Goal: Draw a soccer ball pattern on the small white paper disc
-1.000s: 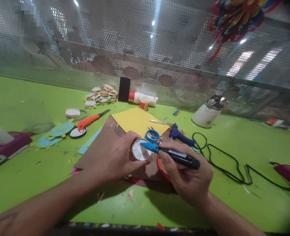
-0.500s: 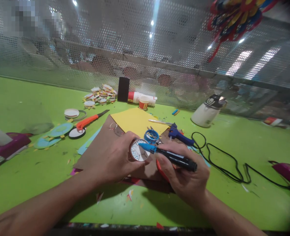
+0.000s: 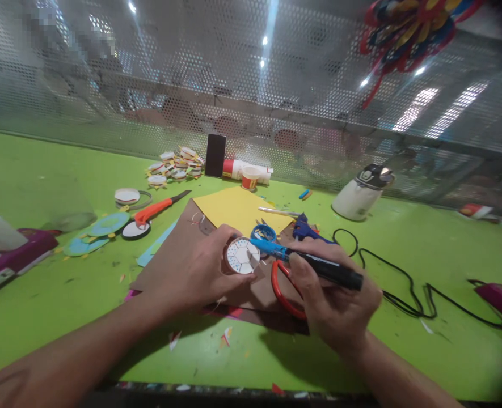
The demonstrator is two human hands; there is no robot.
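Note:
My left hand point(image 3: 199, 260) is closed around a small paper cup whose white bottom disc point(image 3: 243, 255) faces up. Dark lines divide the disc into panels, and blue dots fill those on its left side. In my right hand point(image 3: 336, 294) is a marker point(image 3: 314, 263) with a black barrel and blue front end, its tip close to the disc's upper right edge; whether it touches I cannot tell. Red-handled scissors point(image 3: 281, 292) lie partly under my right hand. Just beyond the disc sits a blue tape roll point(image 3: 263, 233) with scraps inside.
Brown card point(image 3: 169, 249) and a yellow sheet point(image 3: 229, 207) lie beneath and beyond my hands. A blue glue gun point(image 3: 304, 226) trails a black cord at right, near a white jug point(image 3: 359, 195). An orange knife point(image 3: 157, 209) and paper discs point(image 3: 110, 224) are left; a phone point(image 3: 215, 156) stands behind.
My right hand has moved right with the marker, whose tip has gone from the disc's middle to its upper right edge. More of the red scissor handle shows. My left hand stays about where it was.

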